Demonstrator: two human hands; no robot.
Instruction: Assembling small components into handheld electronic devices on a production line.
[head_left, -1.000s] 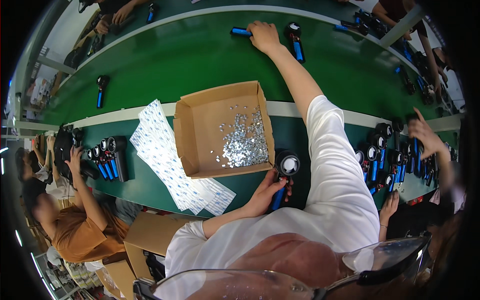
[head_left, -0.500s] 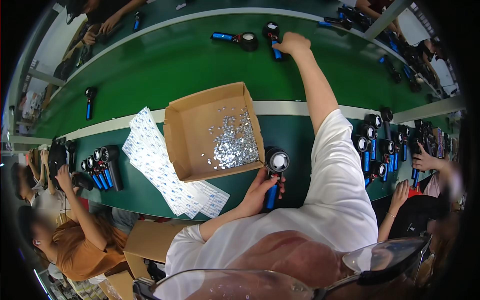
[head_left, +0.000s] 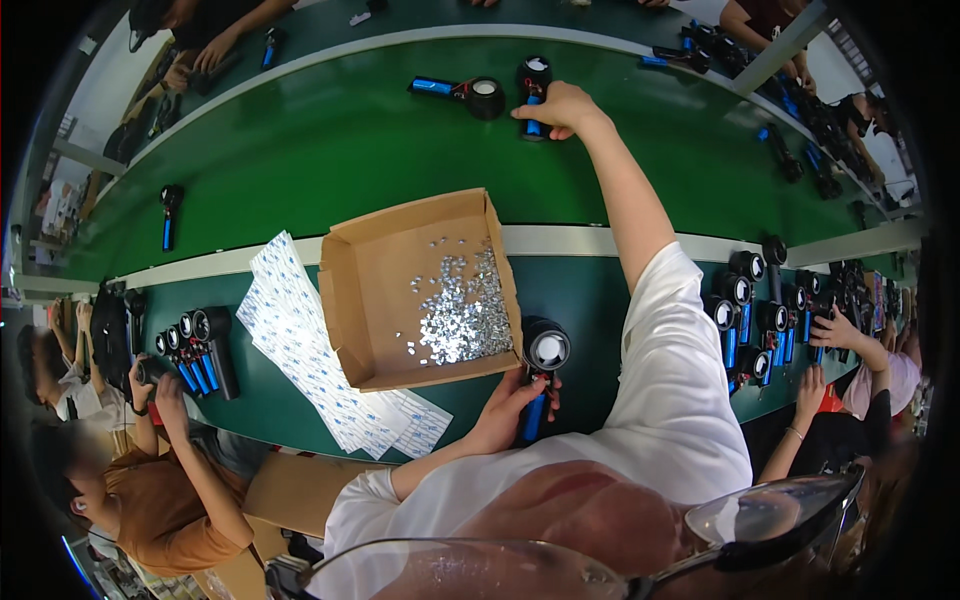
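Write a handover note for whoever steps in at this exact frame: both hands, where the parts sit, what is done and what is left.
Left hand: grips the blue handle of a black round-headed flashlight at the near edge of the dark green bench.
Right hand: stretched out over the green conveyor belt, closed on a second black-and-blue flashlight; a third one lies beside it.
Open cardboard box of small silvery parts sits between them, white sheets alongside.
Done: one flashlight on the belt. Left: the near one.

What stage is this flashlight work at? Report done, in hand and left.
Done: one blue-handled black flashlight lies out on the green belt. In hand: right hand grips a second flashlight on the belt; left hand holds another beside the cardboard box of small silver parts. Left: upright flashlights wait at right.
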